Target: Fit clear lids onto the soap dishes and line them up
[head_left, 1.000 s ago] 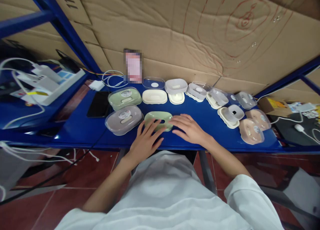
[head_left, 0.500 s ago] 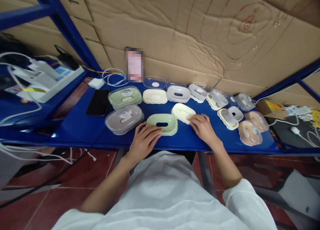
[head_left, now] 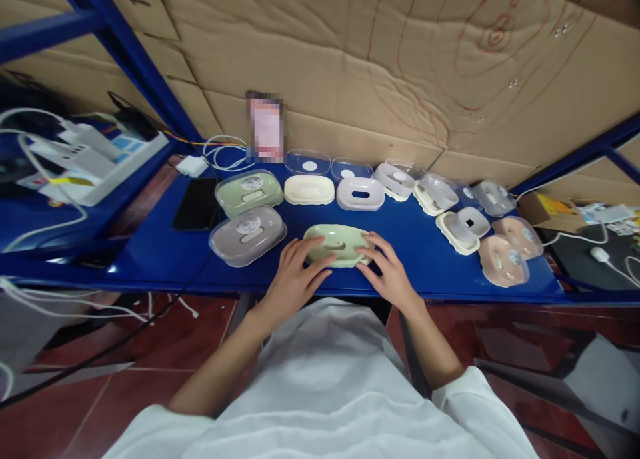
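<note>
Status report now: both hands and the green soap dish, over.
Left hand and right hand grip green soap dish by its ends. Dish on blue shelf. Lidded grey soap box close left.

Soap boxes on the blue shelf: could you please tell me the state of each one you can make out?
Green tray: no lid, held between left hand and right hand.
Green box: clear lid on.
Grey box: clear lid on.
Cream tray: no lid.
White tray: no lid.
</note>
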`<state>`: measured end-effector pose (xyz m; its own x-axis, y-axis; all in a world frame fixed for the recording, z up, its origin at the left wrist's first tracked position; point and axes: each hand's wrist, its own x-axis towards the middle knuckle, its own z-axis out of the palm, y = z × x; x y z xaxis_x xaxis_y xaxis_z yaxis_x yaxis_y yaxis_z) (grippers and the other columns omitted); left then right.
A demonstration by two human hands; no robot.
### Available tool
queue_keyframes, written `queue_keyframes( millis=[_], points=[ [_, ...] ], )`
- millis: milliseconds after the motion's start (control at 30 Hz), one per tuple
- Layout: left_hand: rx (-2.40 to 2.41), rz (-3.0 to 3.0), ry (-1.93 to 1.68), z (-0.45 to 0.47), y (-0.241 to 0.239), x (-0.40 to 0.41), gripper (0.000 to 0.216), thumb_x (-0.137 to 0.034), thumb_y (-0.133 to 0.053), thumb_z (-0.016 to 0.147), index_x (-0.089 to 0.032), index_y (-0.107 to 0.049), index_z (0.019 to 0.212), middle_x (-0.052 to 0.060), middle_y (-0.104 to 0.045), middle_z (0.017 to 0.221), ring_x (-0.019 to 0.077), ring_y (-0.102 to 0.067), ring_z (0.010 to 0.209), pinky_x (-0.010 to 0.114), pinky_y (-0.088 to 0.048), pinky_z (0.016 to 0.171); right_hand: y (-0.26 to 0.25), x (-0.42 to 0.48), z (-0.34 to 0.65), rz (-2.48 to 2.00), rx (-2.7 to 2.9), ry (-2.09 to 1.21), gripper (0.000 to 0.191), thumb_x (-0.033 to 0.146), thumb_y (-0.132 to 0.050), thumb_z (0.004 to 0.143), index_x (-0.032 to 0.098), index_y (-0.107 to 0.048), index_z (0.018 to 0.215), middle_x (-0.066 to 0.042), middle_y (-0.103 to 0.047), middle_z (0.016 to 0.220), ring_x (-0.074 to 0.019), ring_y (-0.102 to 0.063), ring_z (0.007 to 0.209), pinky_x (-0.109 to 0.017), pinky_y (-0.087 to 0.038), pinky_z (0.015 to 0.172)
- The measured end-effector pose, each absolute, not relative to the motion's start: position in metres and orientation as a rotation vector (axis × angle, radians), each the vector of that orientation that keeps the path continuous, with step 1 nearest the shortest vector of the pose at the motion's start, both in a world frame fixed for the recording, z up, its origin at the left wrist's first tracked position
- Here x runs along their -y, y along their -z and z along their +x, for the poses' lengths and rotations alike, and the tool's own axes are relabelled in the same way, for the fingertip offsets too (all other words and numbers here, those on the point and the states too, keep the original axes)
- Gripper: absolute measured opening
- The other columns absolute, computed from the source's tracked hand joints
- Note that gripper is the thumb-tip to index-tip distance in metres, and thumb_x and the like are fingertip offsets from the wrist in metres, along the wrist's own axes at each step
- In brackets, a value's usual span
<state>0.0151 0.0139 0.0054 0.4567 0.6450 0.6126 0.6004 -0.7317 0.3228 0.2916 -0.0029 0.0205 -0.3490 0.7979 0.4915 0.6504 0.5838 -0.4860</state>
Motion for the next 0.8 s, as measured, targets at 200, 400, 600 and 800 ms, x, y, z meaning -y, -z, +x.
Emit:
queue_keyframes(
  millis=[200,400,600,800],
  points=[
    [-1.034,2.673,-0.910,0.022,-0.019,-0.030,0.039,-0.022,-0.056,0.108,-0.025,-0.063,0.146,0.012,-0.063,0.149,0.0297,-0.057,0.142,0.055,-0.046,0.123,-0.021,0.000,0.305,-1.190,2.065,-0.256,0.028,0.030,-0.057,0.110,0.026,-0.063,0.137,-0.013,-0.066,0.143,-0.0298,-0.050,0.154,-0.054,-0.051,0.123],
    [-0.905,2.814,-0.822,0.027,-0.022,-0.049,0.032,-0.018,-0.055,0.106,-0.025,-0.069,0.134,0.009,-0.072,0.124,0.0271,-0.063,0.133,0.058,-0.039,0.128,-0.022,-0.001,0.307,-1.261,2.293,-0.034,0.041,0.039,-0.066,0.106,0.027,-0.064,0.146,-0.012,-0.070,0.138,-0.0315,-0.050,0.155,-0.061,-0.038,0.131],
    [-0.834,2.818,-0.827,0.023,-0.014,-0.049,0.024,-0.019,-0.055,0.107,-0.026,-0.072,0.123,0.006,-0.073,0.115,0.0220,-0.069,0.112,0.046,-0.050,0.113,-0.022,0.001,0.306,-1.222,2.336,-0.146,0.036,0.034,-0.058,0.110,0.029,-0.070,0.143,-0.010,-0.070,0.143,-0.0282,-0.051,0.154,-0.055,-0.041,0.130],
    [-0.896,2.728,-0.826,0.012,-0.014,-0.029,0.029,-0.026,-0.062,0.106,-0.025,-0.067,0.135,0.011,-0.070,0.133,0.0263,-0.067,0.124,0.046,-0.050,0.107,-0.048,-0.069,0.359,-1.432,2.177,-0.098,0.050,0.024,-0.041,0.111,0.021,-0.055,0.158,-0.013,-0.058,0.161,-0.0263,-0.049,0.155,-0.054,-0.037,0.131]
  ],
)
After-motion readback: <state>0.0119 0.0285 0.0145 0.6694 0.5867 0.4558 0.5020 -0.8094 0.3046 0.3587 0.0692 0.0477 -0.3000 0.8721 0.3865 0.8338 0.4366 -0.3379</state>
